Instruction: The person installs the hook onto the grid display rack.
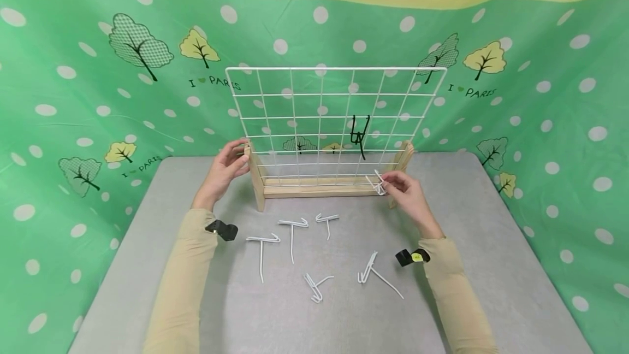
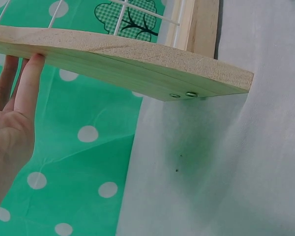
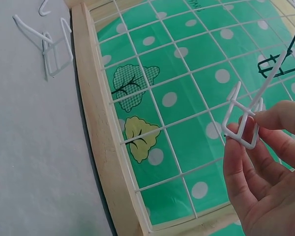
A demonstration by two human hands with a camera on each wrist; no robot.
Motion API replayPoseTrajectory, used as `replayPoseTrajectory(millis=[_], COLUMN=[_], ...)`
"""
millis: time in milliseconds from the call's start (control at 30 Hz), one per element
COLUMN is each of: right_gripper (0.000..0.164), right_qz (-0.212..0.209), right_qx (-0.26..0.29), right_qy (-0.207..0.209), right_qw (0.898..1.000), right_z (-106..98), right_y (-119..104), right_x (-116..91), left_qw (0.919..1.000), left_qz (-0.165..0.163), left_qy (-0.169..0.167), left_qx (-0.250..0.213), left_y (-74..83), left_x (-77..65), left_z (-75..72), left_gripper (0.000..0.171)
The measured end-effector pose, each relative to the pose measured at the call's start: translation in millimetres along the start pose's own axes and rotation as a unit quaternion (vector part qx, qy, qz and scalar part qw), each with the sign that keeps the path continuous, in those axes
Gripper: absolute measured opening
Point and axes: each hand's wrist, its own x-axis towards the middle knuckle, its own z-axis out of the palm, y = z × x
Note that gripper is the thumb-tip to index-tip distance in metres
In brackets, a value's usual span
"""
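Observation:
A white wire grid panel (image 1: 320, 118) stands upright in a wooden stand (image 1: 324, 192). My left hand (image 1: 227, 167) touches the outer face of the stand's left side board (image 2: 137, 54), its straight fingers (image 2: 28, 88) against the wood near the top. In front of the grid's lower right, my right hand (image 1: 407, 195) pinches a white wire hook (image 3: 242, 123) by its bracket, between thumb and fingertips. The hook's long prong points up toward the grid in the right wrist view. A black wire hook (image 1: 358, 136) hangs on the grid, right of centre.
Several white hooks lie on the grey table (image 1: 221, 310) before the stand, among them a far left hook (image 1: 262, 250), a lower middle hook (image 1: 315, 287) and a right hook (image 1: 373, 271). A green dotted curtain (image 1: 73, 97) surrounds the table's back and sides.

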Motion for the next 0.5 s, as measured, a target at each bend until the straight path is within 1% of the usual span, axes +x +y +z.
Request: replayPoseTrajectory(millis=[133,367,500], right_gripper=[0.017,0.018,0.018], right_qz=[-0.008,-0.006,-0.007], right_qx=[0.002,0.021,0.024], right_qy=[-0.001,0.009,0.020], right_qw=[1.000,1.000,0.999], right_z=[-2,-10,-11], right_y=[3,28,32], right_x=[0,5,5], left_qw=[1.0000,1.0000,0.9999], left_qz=[0.002,-0.002,-0.003], left_qy=[-0.003,-0.001,-0.001], left_qx=[-0.002,0.007,0.013], left_y=[-0.4,0.0,0.9], left_x=[0.1,0.6,0.1], left_z=[0.7,0.7,0.7], left_gripper=[0.043,0.046,0.049])
